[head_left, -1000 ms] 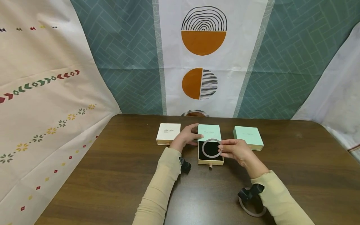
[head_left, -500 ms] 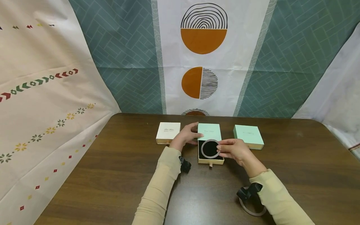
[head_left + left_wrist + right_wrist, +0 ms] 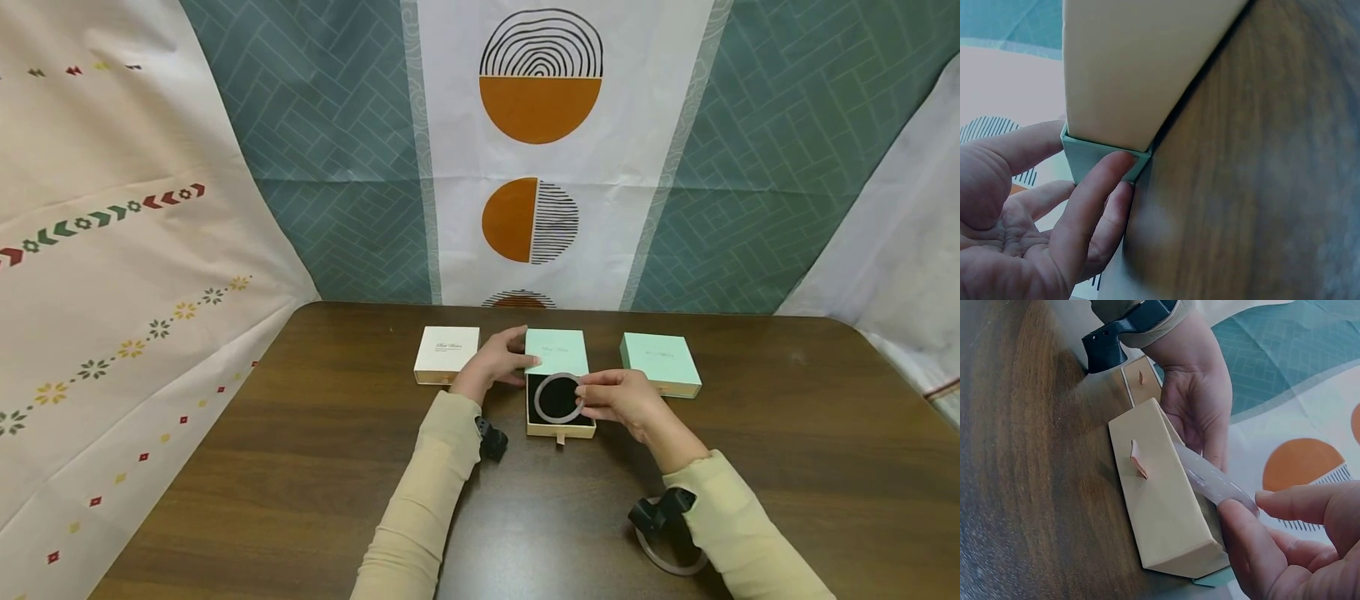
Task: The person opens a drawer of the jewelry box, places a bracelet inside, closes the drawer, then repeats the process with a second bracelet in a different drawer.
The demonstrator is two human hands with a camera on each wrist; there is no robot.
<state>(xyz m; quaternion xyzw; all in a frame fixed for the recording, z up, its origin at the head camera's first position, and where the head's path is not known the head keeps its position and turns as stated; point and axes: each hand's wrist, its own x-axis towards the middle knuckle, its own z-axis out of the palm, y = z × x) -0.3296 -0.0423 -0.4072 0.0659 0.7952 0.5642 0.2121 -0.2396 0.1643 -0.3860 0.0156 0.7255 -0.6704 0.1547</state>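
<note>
My right hand [image 3: 624, 402] pinches a pale, translucent bangle [image 3: 537, 403] between thumb and fingers. In the right wrist view the bangle [image 3: 1213, 475] slants, its far end inside the pulled-out drawer [image 3: 1157, 494] and its near side raised. That drawer has a black lining and a small ribbon tab, and slides from a mint-green box [image 3: 557, 350]. My left hand [image 3: 497, 362] grips the left side of this box. In the left wrist view its fingers and thumb lie on the mint sleeve [image 3: 1088, 156], beside the cream drawer wall.
A white box [image 3: 447, 348] stands left of my left hand, and another mint-green box [image 3: 660, 360] stands to the right. A second bangle [image 3: 675, 569] lies on the brown table [image 3: 300, 467], partly hidden under my right wrist. Patterned cloths hang behind the table.
My right hand has brought the bangle slightly left and lower, down to the drawer. My left hand stays on the box. The head view has shifted a little.
</note>
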